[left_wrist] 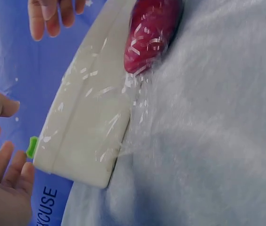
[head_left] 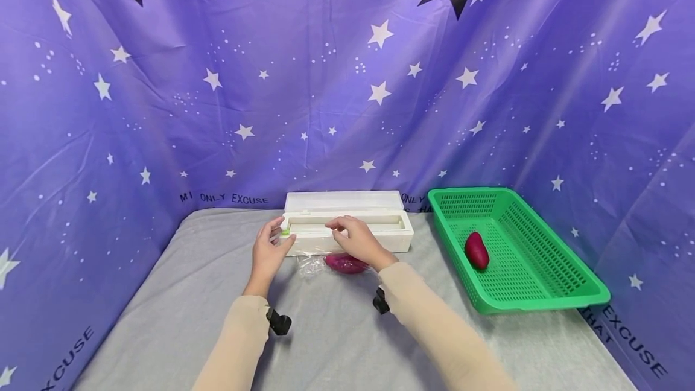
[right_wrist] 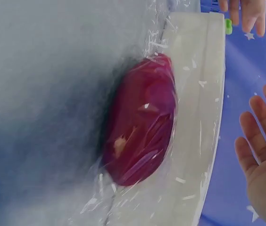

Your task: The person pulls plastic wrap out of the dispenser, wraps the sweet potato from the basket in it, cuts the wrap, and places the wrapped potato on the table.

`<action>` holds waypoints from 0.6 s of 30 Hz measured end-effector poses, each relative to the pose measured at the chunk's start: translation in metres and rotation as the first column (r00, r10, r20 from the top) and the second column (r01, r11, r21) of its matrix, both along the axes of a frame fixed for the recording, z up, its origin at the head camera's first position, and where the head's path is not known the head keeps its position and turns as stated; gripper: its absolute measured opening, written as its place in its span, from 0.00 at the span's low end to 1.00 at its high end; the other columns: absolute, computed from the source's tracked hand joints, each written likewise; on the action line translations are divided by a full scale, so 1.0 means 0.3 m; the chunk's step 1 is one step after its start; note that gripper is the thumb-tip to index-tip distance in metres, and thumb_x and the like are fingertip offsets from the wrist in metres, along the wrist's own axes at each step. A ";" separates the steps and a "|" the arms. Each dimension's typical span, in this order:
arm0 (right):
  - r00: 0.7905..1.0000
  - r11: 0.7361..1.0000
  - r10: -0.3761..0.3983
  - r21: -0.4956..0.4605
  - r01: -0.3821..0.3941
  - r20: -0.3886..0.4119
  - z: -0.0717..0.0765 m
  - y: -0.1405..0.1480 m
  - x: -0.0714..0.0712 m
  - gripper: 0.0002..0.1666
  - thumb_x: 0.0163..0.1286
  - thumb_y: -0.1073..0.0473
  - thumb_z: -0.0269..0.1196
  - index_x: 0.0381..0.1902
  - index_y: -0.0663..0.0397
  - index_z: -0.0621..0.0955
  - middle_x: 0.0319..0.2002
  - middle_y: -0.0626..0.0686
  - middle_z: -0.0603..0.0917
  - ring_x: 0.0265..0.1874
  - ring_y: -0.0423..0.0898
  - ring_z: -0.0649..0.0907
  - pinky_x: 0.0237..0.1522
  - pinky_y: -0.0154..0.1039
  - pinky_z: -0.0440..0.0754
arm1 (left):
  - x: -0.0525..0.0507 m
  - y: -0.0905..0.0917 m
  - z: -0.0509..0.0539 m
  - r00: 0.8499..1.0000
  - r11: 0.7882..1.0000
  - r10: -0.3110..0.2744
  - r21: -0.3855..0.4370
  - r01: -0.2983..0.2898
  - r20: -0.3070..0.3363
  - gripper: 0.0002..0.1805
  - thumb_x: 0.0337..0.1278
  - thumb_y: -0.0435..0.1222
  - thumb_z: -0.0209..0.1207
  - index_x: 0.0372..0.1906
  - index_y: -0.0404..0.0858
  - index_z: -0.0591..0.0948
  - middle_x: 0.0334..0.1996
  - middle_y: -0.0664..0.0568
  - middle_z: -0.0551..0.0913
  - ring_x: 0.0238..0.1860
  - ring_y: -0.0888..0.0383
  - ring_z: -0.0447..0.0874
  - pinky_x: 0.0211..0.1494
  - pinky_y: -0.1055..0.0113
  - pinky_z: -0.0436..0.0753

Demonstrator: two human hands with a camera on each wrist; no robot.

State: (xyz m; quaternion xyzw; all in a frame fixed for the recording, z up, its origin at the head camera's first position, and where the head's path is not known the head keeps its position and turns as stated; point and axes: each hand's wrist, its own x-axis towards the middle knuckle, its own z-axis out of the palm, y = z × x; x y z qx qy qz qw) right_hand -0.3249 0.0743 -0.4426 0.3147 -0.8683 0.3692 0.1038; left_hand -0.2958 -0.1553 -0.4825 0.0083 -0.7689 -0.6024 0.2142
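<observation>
A white cling-film box stands on the table with its lid raised at the back. A green slider sits at its left end. Clear film hangs down the front of the box and lies over a red-purple sweet potato in front of it. My left hand is beside the left end, near the slider, fingers loosely spread around nothing. Above the box's middle, my right hand has relaxed, slightly bent fingers and holds nothing. It partly covers the sweet potato in the head view.
On the right stands a green plastic basket with another red-purple sweet potato inside. Grey cloth covers the table. A purple star-printed curtain rises behind the box and along both sides.
</observation>
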 end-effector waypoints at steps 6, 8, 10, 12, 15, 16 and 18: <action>1.000 1.000 -0.011 -0.021 0.011 -0.008 -0.021 0.056 0.029 0.14 0.69 0.66 0.60 0.51 0.57 0.85 0.47 0.53 0.85 0.48 0.50 0.82 0.53 0.48 0.79 | 0.017 0.037 0.003 0.996 0.997 -0.075 0.028 0.076 -0.039 0.23 0.55 0.28 0.69 0.57 0.34 0.79 0.54 0.39 0.81 0.55 0.44 0.80 0.59 0.50 0.77; 1.000 1.000 -0.023 -0.010 0.024 0.005 -0.030 0.076 0.037 0.14 0.69 0.66 0.60 0.51 0.57 0.84 0.47 0.52 0.85 0.49 0.50 0.82 0.53 0.48 0.79 | 0.018 0.051 -0.003 0.992 0.992 -0.122 -0.014 0.122 -0.037 0.22 0.56 0.29 0.69 0.56 0.33 0.80 0.53 0.39 0.82 0.54 0.44 0.80 0.58 0.49 0.77; 0.999 0.999 -0.041 0.000 0.041 0.020 -0.040 0.097 0.043 0.14 0.69 0.65 0.60 0.51 0.55 0.84 0.47 0.51 0.85 0.49 0.49 0.82 0.53 0.48 0.79 | 0.020 0.065 -0.010 0.985 0.983 -0.171 -0.079 0.167 -0.036 0.21 0.56 0.29 0.69 0.55 0.33 0.80 0.52 0.39 0.83 0.53 0.44 0.81 0.58 0.47 0.78; 0.998 0.998 -0.056 0.012 0.055 0.031 -0.052 0.118 0.045 0.14 0.70 0.64 0.61 0.51 0.55 0.85 0.48 0.50 0.85 0.50 0.48 0.82 0.54 0.48 0.78 | 0.022 0.078 -0.015 0.974 0.962 -0.223 -0.170 0.213 -0.042 0.20 0.55 0.29 0.70 0.54 0.33 0.81 0.50 0.39 0.83 0.52 0.44 0.82 0.57 0.46 0.78; 0.997 0.997 -0.070 0.024 0.069 0.043 -0.071 0.147 0.050 0.13 0.70 0.61 0.64 0.51 0.53 0.85 0.48 0.49 0.85 0.50 0.49 0.81 0.55 0.49 0.78 | 0.030 0.098 -0.017 0.951 0.899 -0.306 -0.341 0.274 -0.041 0.20 0.53 0.30 0.71 0.52 0.34 0.82 0.48 0.42 0.84 0.51 0.45 0.82 0.56 0.47 0.79; 0.996 0.997 -0.070 0.026 0.069 0.046 -0.077 0.156 0.053 0.13 0.70 0.60 0.64 0.51 0.53 0.85 0.48 0.49 0.85 0.50 0.49 0.81 0.55 0.49 0.78 | 0.032 0.105 -0.017 0.943 0.872 -0.331 -0.394 0.290 -0.039 0.19 0.53 0.31 0.71 0.52 0.35 0.83 0.48 0.43 0.84 0.51 0.46 0.82 0.56 0.48 0.79; 0.997 0.998 -0.061 0.030 0.059 0.048 -0.088 0.171 0.059 0.15 0.69 0.58 0.67 0.52 0.53 0.85 0.48 0.50 0.85 0.49 0.50 0.81 0.55 0.50 0.78 | 0.035 0.120 -0.015 0.928 0.817 -0.372 -0.484 0.314 -0.026 0.19 0.53 0.33 0.72 0.51 0.37 0.83 0.47 0.46 0.84 0.51 0.47 0.82 0.56 0.49 0.79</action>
